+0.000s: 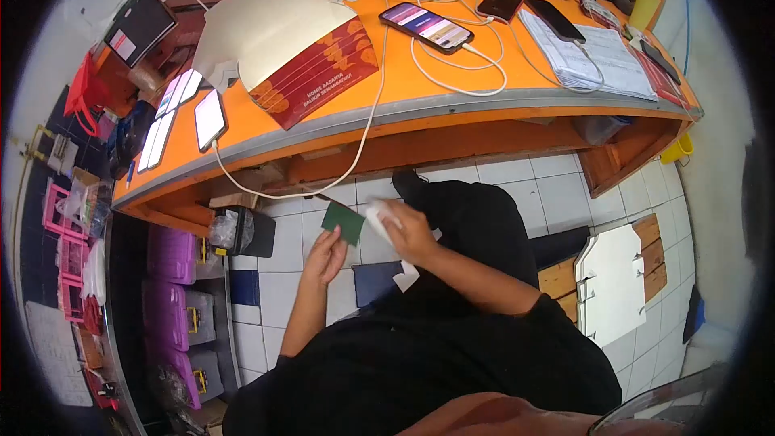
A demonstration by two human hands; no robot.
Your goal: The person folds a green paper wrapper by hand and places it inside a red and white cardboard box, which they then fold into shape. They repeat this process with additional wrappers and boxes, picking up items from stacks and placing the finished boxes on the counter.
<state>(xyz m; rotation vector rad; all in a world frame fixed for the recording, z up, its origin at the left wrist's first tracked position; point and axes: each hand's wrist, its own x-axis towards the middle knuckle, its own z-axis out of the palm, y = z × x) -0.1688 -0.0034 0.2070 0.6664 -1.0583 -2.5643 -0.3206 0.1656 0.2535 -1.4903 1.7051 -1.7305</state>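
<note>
Over my lap, my left hand (325, 253) pinches a small dark green card (343, 224) by its lower edge. Close beside the card's right edge is my right hand (410, 234), its fingers closed on a crumpled white tissue (378, 220). A white strip (406, 276) shows below the right hand, lying against my dark clothing. On the desk in front of me stands a red carton (323, 73) with its large white flap raised.
The orange desk (436, 85) has a grey front edge. On it lie a lit phone (425, 26) on a white cable, another lit phone (211, 120), a dark phone (555, 20) and stacked papers (593, 60). Flattened white cardboard (611, 278) rests on a wooden seat at right. Purple bins (167, 315) stand left.
</note>
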